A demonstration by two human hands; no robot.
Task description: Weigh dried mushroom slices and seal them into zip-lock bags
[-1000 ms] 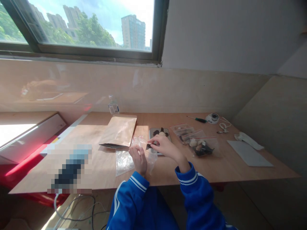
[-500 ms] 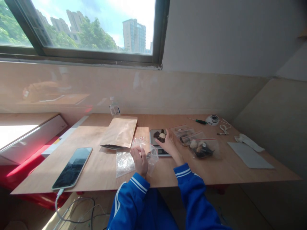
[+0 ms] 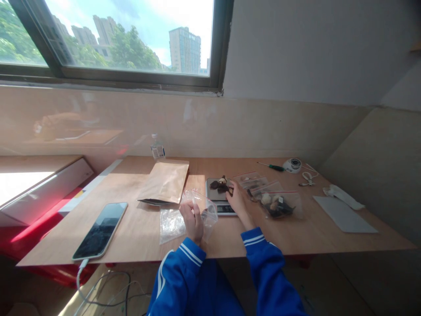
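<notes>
In the head view, below a window (image 3: 141, 41): a broad wooden table (image 3: 279, 239). Near the middle of the near edge, apparently pinched in the curled fingers of the left hand (image 3: 192, 219): a clear bag (image 3: 173, 224). At mid-table, on the pan of a digital scale (image 3: 213, 197): dark dried pieces (image 3: 214, 184) beside a pale one, with fingers of the right hand (image 3: 238, 202) bent round the dark ones. Cannot tell whether gripped or released. Seemingly done: a small heap on the scale, plus filled zip bags (image 3: 276, 205) toward the right edge. Possibly left: any contents of the clear bag, too unclear to count. Likely only part-way along. Apart from both hands: a brown pouch (image 3: 166, 181) toward the far edge, a phone (image 3: 100, 231) toward the near left corner.
</notes>
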